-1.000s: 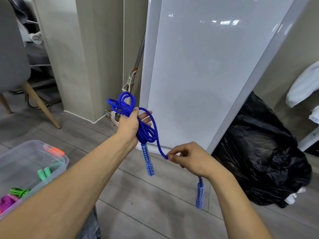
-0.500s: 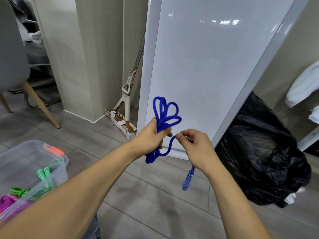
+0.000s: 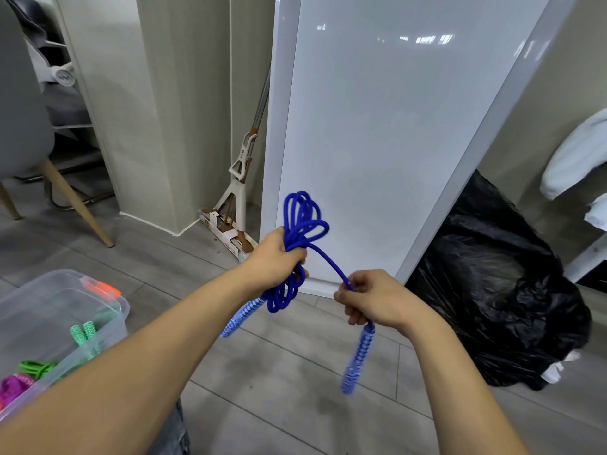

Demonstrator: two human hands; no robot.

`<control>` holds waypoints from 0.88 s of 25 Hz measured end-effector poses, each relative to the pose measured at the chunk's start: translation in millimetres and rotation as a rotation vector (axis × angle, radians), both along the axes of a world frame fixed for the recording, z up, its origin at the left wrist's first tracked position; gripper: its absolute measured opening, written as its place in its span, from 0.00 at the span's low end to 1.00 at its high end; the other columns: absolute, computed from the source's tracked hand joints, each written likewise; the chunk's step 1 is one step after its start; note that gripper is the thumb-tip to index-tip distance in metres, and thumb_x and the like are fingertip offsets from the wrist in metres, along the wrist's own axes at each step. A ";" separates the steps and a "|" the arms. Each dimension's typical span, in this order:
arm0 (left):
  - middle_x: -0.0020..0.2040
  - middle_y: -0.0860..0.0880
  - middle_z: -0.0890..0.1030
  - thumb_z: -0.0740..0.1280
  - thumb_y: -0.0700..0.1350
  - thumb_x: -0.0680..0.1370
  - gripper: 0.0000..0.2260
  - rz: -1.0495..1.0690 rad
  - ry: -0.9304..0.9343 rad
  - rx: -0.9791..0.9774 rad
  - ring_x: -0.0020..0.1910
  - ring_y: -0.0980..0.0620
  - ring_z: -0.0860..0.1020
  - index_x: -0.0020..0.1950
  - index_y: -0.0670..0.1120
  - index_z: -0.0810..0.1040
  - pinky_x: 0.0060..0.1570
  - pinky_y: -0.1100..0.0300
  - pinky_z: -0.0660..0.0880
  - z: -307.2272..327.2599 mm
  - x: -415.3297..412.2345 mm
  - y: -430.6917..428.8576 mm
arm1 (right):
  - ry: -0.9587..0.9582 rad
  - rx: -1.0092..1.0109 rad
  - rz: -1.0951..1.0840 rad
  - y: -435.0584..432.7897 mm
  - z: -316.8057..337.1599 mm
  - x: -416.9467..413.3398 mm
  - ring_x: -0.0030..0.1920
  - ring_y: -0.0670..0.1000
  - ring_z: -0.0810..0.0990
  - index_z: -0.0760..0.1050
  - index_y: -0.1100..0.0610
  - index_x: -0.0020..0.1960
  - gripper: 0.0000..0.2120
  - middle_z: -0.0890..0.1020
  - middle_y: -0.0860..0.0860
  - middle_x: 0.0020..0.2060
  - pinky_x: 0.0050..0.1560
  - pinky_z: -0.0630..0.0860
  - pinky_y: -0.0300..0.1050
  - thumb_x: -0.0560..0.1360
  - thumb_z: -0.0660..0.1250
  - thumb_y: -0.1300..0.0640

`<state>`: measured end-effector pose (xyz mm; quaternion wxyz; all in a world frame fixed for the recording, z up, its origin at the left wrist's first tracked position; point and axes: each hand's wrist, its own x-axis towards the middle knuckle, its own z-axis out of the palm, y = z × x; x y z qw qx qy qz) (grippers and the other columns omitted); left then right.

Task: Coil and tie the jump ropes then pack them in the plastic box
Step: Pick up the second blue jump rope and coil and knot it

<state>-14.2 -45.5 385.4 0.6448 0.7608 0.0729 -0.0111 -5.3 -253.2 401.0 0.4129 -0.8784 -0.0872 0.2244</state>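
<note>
Since half a second ago the right hand (image 3: 371, 300) has dropped lower and drawn away from the left hand (image 3: 276, 257), pulling a straight run of the blue rope (image 3: 303, 221) taut between them; the two were then nearly touching. One handle (image 3: 241, 315) now shows below the left fist.

Surroundings: the white panel (image 3: 377, 142) leans upright with its foot on the floor (image 3: 295, 372). The black bag (image 3: 492, 290) sits on the floor just beside the panel's right edge. The plastic box (image 3: 108, 300) stands open on the floor at the near left, well apart from both hands; a green rope (image 3: 83, 336) and a pink rope (image 3: 14, 385) lie inside it.

The blue rope is clear of the floor, held in the air before the panel. Its loops stand above the left fist and hang below it. Left grip: clamped around the middle of the bundle. Right grip: closed on the free end just above the second handle (image 3: 356, 359), which dangles clear.

Assessment: coiling appears complete; tying is the step in hand. The free run should be wound around the bundle's waist close beside the left fist and kept taut. The left grip should not loosen until the end is tucked through. Risk: slack, or a relaxed fist, would let the loops spill. Packing outstanding.
</note>
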 end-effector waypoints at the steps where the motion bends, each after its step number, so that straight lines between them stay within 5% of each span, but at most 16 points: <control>1: 0.43 0.43 0.80 0.65 0.37 0.79 0.08 0.039 0.010 -0.064 0.40 0.45 0.84 0.56 0.46 0.71 0.46 0.51 0.82 0.5 0.9 2.3 | 0.021 -0.055 -0.006 -4.4 -1.9 1.9 0.32 0.49 0.82 0.79 0.61 0.48 0.08 0.83 0.55 0.36 0.39 0.79 0.42 0.79 0.69 0.56; 5: 0.41 0.42 0.78 0.64 0.36 0.79 0.07 0.080 0.040 -0.191 0.36 0.45 0.82 0.54 0.44 0.71 0.43 0.51 0.81 -3.0 1.5 -4.5 | -0.062 -0.225 -0.028 -16.1 -1.2 8.8 0.37 0.49 0.81 0.79 0.58 0.45 0.17 0.84 0.51 0.33 0.41 0.74 0.42 0.81 0.62 0.46; 10: 0.43 0.45 0.84 0.66 0.38 0.80 0.09 0.040 0.086 -0.301 0.38 0.46 0.84 0.60 0.41 0.74 0.40 0.53 0.80 -1.5 5.1 -3.0 | -0.129 0.010 -0.205 -17.4 4.0 7.8 0.23 0.51 0.74 0.76 0.62 0.47 0.18 0.71 0.51 0.28 0.37 0.81 0.53 0.81 0.63 0.46; 13: 0.49 0.43 0.87 0.66 0.44 0.82 0.11 -0.083 0.103 -0.250 0.45 0.44 0.85 0.63 0.42 0.74 0.46 0.51 0.82 -1.9 2.0 -0.9 | -0.273 0.036 -0.274 -18.7 10.8 11.2 0.24 0.50 0.65 0.78 0.61 0.46 0.15 0.67 0.49 0.27 0.29 0.68 0.45 0.80 0.66 0.48; 17: 0.49 0.42 0.86 0.64 0.48 0.82 0.12 -0.084 0.138 -0.203 0.46 0.42 0.86 0.62 0.43 0.73 0.46 0.48 0.82 -3.4 1.9 6.3 | -0.265 0.327 -0.371 -24.7 16.9 11.4 0.25 0.52 0.61 0.79 0.60 0.43 0.14 0.66 0.54 0.29 0.27 0.63 0.44 0.77 0.71 0.49; 20: 0.46 0.41 0.85 0.64 0.43 0.83 0.09 0.038 0.113 -0.227 0.40 0.42 0.85 0.61 0.42 0.72 0.41 0.49 0.83 -2.8 5.3 14.3 | -0.421 0.323 -0.577 -38.7 20.1 15.7 0.21 0.53 0.70 0.83 0.60 0.44 0.13 0.71 0.54 0.27 0.29 0.70 0.43 0.79 0.67 0.51; 22: 0.45 0.42 0.83 0.63 0.43 0.83 0.08 0.095 0.090 -0.144 0.37 0.43 0.84 0.60 0.43 0.71 0.44 0.44 0.83 -4.2 7.1 22.8 | -0.313 0.294 -0.604 -47.1 22.8 16.1 0.23 0.50 0.80 0.82 0.62 0.48 0.09 0.75 0.55 0.28 0.39 0.77 0.48 0.78 0.68 0.56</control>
